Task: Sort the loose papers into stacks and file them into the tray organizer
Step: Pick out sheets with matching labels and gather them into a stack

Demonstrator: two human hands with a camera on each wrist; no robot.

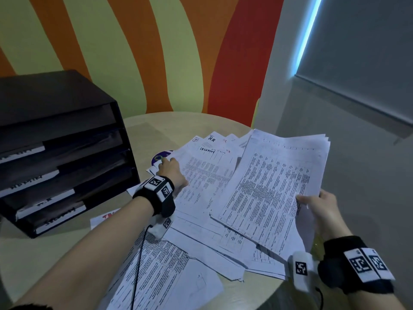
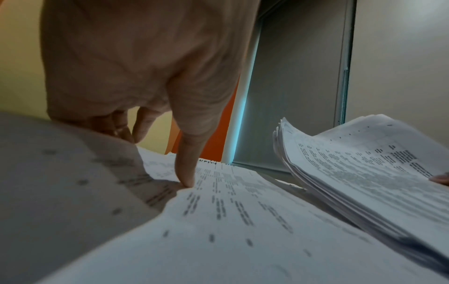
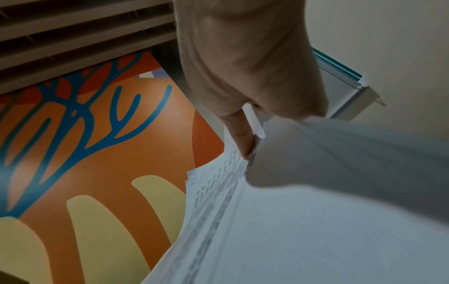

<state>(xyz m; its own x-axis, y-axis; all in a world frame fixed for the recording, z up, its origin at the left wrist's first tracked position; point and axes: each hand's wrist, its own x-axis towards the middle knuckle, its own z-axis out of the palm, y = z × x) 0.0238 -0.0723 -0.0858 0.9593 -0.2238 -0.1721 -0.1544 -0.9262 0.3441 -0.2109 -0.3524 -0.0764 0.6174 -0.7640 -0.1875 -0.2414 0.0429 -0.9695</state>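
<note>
Right hand (image 1: 321, 209) grips a thick sheaf of printed sheets (image 1: 274, 189) at its near right edge, thumb on top and fingers beneath, holding it raised above the loose papers (image 1: 201, 211) spread over the round tabletop (image 1: 143, 130). The wrist view shows the sheaf sagging away from the pinch; judged to be a collected stack kept clear of the unsorted pile so the two do not mix.

Left hand (image 1: 171, 173) lies on the loose papers at the far left of the pile, thumb pressed down on a printed sheet and the other fingers curled at that sheet's edge. Whether they have pinched it cannot be told. Judged purpose: to separate the next sheet for sorting.

Sheets at the far side carry handwritten headings, "H.R" and "SECURITY" legible; these presumably govern the sorting. A purple disc (image 1: 159, 158) lies partly under the papers beside the left hand.

The dark tray organizer (image 1: 67, 153) stands at the left of the tabletop, its tiers bearing white labels. Filing is not yet begun for the sheaf in hand; most papers remain unsorted.
</note>
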